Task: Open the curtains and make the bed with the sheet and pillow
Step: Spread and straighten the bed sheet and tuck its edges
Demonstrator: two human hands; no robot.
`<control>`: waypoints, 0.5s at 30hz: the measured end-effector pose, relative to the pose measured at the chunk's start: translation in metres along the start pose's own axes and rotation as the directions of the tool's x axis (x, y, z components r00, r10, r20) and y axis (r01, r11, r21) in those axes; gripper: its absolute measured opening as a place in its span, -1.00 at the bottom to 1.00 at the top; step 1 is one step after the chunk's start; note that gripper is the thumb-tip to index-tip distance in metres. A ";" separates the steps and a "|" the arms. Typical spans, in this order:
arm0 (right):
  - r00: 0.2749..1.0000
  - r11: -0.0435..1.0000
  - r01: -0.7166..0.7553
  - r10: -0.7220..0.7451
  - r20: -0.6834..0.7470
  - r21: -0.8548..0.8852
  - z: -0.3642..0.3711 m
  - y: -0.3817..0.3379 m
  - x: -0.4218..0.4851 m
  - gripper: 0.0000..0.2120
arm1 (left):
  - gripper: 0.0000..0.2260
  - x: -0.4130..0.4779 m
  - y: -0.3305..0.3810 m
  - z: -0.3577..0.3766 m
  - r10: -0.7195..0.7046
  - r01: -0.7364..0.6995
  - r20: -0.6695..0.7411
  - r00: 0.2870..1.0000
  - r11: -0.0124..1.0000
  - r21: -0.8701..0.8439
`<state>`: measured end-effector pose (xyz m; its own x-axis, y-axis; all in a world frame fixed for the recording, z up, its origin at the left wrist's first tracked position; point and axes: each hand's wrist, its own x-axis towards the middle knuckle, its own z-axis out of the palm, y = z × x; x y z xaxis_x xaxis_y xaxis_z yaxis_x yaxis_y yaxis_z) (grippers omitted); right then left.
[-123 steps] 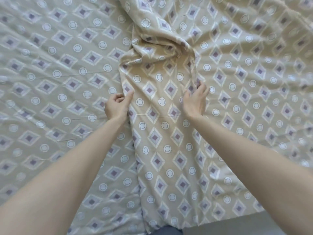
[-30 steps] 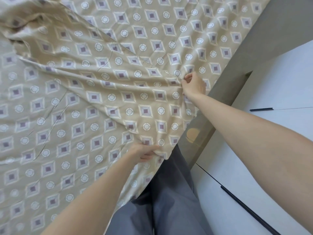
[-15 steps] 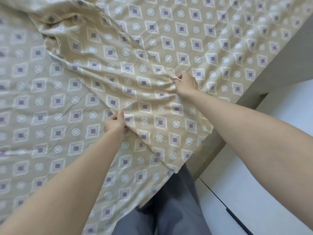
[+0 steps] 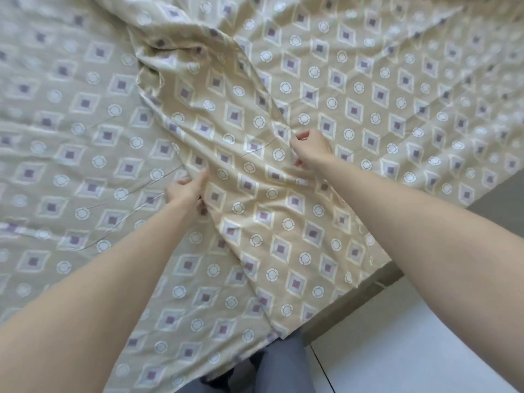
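Observation:
A beige sheet [image 4: 368, 89] printed with purple diamonds and white circles covers the bed. A folded-over flap of it [image 4: 283, 242] runs diagonally from a bunched ridge at the upper left down to the near edge. My left hand [image 4: 187, 190] pinches the flap's left edge near the middle. Up and to the right, my right hand [image 4: 310, 150] grips a crease along the flap's other side. No pillow or curtain is in view.
The grey bed frame [image 4: 493, 202] shows at the right edge and near corner. White floor tiles [image 4: 411, 344] lie at the lower right. My grey trousers [image 4: 283, 373] stand against the bed's near edge.
The view has swung left, so less floor shows. Both hands keep hold of the sheet, and the folded flap has spread wider between them.

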<state>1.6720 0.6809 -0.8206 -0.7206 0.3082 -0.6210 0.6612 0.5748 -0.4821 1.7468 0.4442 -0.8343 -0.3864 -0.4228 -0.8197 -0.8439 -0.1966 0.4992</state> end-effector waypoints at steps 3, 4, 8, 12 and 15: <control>0.997 0.998 0.049 -0.047 0.058 -0.037 0.007 -0.029 0.018 -0.72 | -0.77 0.015 0.029 0.005 0.087 -0.090 -0.064 0.994 0.995 -0.044; 0.994 0.998 0.063 -0.062 0.094 -0.008 0.010 -0.038 0.023 -0.67 | -0.76 0.021 0.037 0.005 0.101 -0.105 -0.074 0.992 0.993 -0.051; 0.970 0.989 0.135 -0.143 0.197 0.053 0.020 -0.070 0.043 -0.77 | -0.72 0.039 0.064 0.005 0.067 -0.082 -0.111 0.992 0.987 -0.135; 0.978 0.976 0.149 -0.169 0.124 0.157 0.021 -0.100 0.058 -0.89 | -0.87 0.055 0.082 0.002 0.029 -0.088 -0.209 0.978 0.956 -0.281; 0.988 0.938 0.069 -0.111 0.107 0.341 0.015 -0.117 0.077 -0.93 | -0.87 0.068 0.089 0.000 -0.017 -0.078 -0.236 0.971 0.919 -0.387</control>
<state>1.5421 0.6258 -0.8217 -0.7634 0.1595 -0.6259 0.6414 0.3015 -0.7055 1.6458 0.3978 -0.8454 -0.2726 -0.6164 -0.7387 -0.6011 -0.4904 0.6311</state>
